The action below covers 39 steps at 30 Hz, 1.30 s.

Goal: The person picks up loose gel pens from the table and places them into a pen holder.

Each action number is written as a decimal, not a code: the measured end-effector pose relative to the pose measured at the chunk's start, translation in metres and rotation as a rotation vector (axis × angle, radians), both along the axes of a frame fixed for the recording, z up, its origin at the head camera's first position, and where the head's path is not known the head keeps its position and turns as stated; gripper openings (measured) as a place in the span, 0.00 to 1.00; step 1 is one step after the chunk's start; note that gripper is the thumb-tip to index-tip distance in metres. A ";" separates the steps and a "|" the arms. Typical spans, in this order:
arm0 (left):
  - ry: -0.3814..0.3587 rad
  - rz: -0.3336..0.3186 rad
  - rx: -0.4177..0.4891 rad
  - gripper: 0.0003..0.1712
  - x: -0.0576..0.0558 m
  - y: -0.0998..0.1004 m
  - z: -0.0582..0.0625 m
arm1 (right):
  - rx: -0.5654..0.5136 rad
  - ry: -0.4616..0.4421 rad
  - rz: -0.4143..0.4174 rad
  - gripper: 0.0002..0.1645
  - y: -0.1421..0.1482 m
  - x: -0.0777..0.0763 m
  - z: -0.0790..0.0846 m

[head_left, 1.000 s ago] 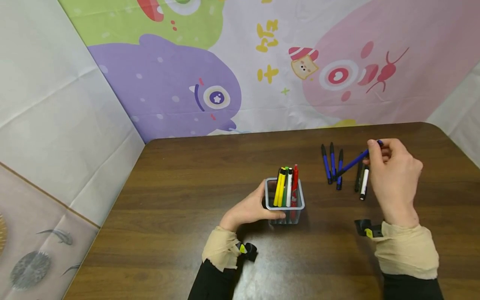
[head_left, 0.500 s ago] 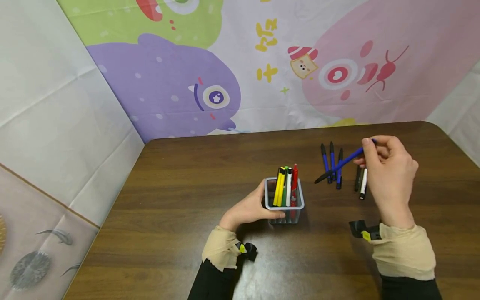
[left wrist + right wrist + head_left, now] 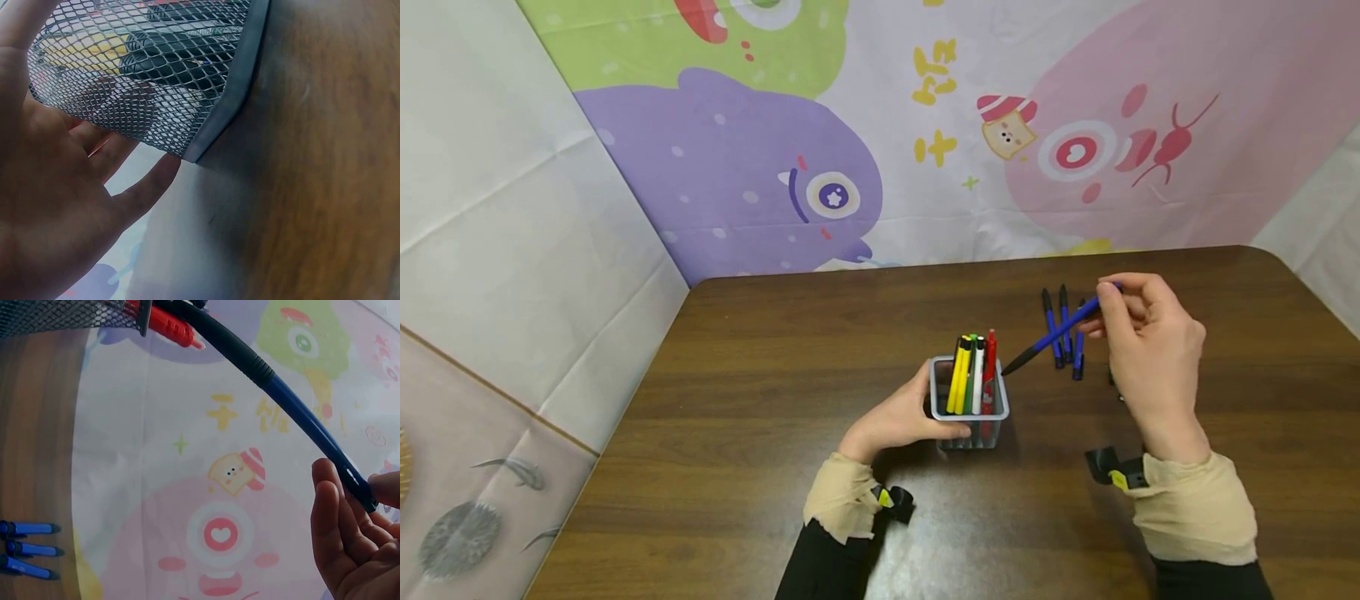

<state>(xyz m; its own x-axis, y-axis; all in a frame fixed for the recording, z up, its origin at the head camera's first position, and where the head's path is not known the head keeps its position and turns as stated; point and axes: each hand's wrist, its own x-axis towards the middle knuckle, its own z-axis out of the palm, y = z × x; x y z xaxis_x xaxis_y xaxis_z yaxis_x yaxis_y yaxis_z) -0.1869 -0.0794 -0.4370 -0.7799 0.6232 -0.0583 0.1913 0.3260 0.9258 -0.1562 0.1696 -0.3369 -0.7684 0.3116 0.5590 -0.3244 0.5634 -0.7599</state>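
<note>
My left hand [image 3: 898, 418] grips the side of a grey mesh pen holder [image 3: 987, 435], its thumb across the near wall. Yellow, green, white and red markers [image 3: 958, 379] stand upright inside. In the left wrist view the fingers lie along the mesh [image 3: 187, 62]. High over the table, my right hand [image 3: 1159, 358] pinches the end of a blue pen [image 3: 1054, 337] between thumb and fingers. The pen slants down to the left, its black grip end overlapping the holder's right rim in the head view. In the right wrist view that end lies by the red marker [image 3: 169, 326].
Three blue pens [image 3: 1051, 329] lie side by side on the brown table [image 3: 760, 375], behind and right of the holder. Ends of other markers [image 3: 1112, 377] show beside the right hand, which covers the rest. A cartoon-printed cloth [image 3: 925, 208] hangs behind the table.
My right hand has moved left with the blue pen, bringing its black end from above the lying pens to the holder's rim. The left hand and holder stay put.
</note>
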 end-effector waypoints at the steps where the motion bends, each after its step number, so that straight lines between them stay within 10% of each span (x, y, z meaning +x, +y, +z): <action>1: 0.000 0.001 -0.001 0.44 0.000 0.000 0.000 | 0.006 0.005 0.010 0.15 -0.001 0.000 0.000; 19: 0.004 0.000 0.000 0.45 0.000 -0.001 -0.001 | 0.159 0.017 0.231 0.10 -0.020 0.001 -0.006; 39: 0.007 0.010 -0.014 0.45 0.001 -0.002 0.001 | 0.325 -0.038 0.288 0.08 -0.031 -0.001 -0.017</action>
